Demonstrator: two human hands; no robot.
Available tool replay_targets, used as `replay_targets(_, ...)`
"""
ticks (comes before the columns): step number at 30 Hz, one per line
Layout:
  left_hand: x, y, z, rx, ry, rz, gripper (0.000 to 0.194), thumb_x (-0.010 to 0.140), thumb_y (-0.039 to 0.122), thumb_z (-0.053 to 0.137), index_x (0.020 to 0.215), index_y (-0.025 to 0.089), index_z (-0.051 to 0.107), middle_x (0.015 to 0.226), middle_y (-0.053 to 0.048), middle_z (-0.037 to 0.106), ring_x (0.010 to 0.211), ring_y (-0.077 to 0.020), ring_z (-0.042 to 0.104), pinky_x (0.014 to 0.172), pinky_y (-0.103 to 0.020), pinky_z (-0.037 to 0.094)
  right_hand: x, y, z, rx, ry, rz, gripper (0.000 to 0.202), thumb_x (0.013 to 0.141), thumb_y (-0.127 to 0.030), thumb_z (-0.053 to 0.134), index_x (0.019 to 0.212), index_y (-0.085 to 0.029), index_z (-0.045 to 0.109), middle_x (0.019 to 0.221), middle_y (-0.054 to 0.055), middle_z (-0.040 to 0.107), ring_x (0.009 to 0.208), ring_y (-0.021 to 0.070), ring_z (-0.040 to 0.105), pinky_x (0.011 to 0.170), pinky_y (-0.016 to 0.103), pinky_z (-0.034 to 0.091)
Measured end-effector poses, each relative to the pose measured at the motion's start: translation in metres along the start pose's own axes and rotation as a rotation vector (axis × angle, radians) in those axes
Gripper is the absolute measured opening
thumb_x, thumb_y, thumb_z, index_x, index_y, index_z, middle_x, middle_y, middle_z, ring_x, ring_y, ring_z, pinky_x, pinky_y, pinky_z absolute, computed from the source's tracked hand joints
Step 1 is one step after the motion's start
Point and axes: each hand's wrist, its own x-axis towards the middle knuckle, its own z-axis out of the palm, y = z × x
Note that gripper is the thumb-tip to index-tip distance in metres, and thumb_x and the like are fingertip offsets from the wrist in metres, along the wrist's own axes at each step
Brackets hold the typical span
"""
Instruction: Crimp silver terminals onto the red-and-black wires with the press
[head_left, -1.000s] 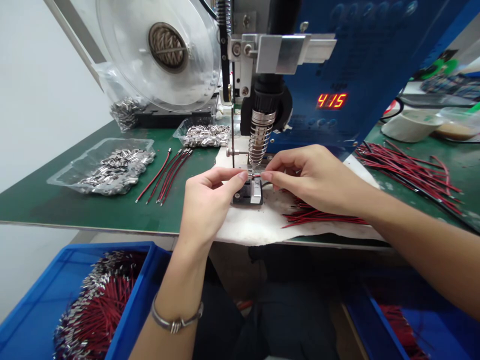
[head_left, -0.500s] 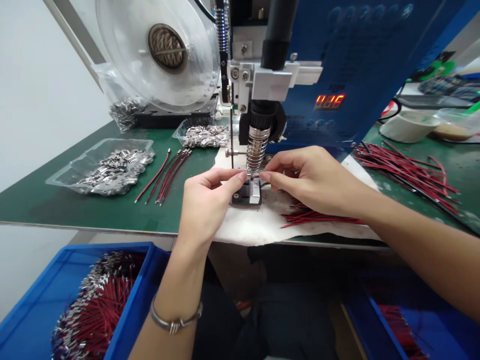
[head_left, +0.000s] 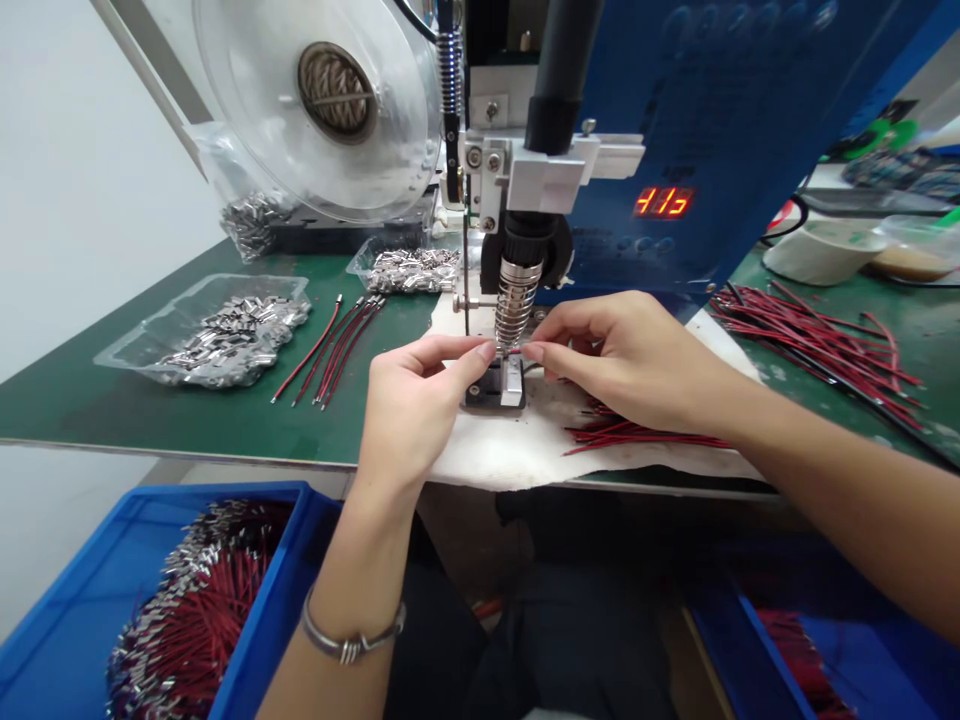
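My left hand (head_left: 412,410) is closed in a pinch at the left side of a small metal fixture (head_left: 513,384). What its thumb and forefinger grip is too small and covered to make out. From the right, my right hand (head_left: 630,360) pinches a thin red wire (head_left: 514,351), whose end reaches across the top of the fixture toward the left fingertips. Directly above them stands the spring-wrapped tip of a soldering machine (head_left: 517,300). Below my right hand, a bundle of red and black wires (head_left: 645,436) lies on a white cloth (head_left: 487,455).
On the left are a clear tray of metal connectors (head_left: 225,335), a second connector tray (head_left: 412,270) and several finished-looking wires (head_left: 349,345). More red wires (head_left: 825,350) lie at right. A blue bin (head_left: 289,560) stands below left, and the blue machine housing (head_left: 637,120) rises behind.
Both hands keep their pinch at the fixture with almost no movement. The view has shifted very slightly, and the red digits on the machine's display look different.
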Motion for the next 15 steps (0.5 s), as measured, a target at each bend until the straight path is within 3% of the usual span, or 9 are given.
replay_targets(5,-0.0007,0.0003,-0.0001,0.005,0.009,-0.004,0.020,0.070,0.039,0.086,0.080,0.021,0.082,0.061,0.000,0.062,0.050,-0.0057,0.035,0.049,-0.021,0.028,-0.0007,-0.0013,-0.0013,0.007,0.001,-0.001,0.019,0.089,-0.025,0.063,0.078,-0.014,0.073,0.057,-0.002,0.062,0.045,0.0069,0.043,0.050,0.024,0.032)
replay_targets(15,-0.0011,0.0014,-0.0002,0.021,0.014,-0.007,0.022,0.070,0.039,0.085,0.081,0.020,0.082,0.065,-0.002,0.066,0.052,-0.0072,0.039,0.049,-0.022,0.029,-0.0001,-0.0004,-0.0008,0.015,-0.015,0.014,0.020,0.090,-0.028,0.063,0.078,-0.015,0.073,0.058,-0.002,0.062,0.046,0.0068,0.043,0.051,0.025,0.032)
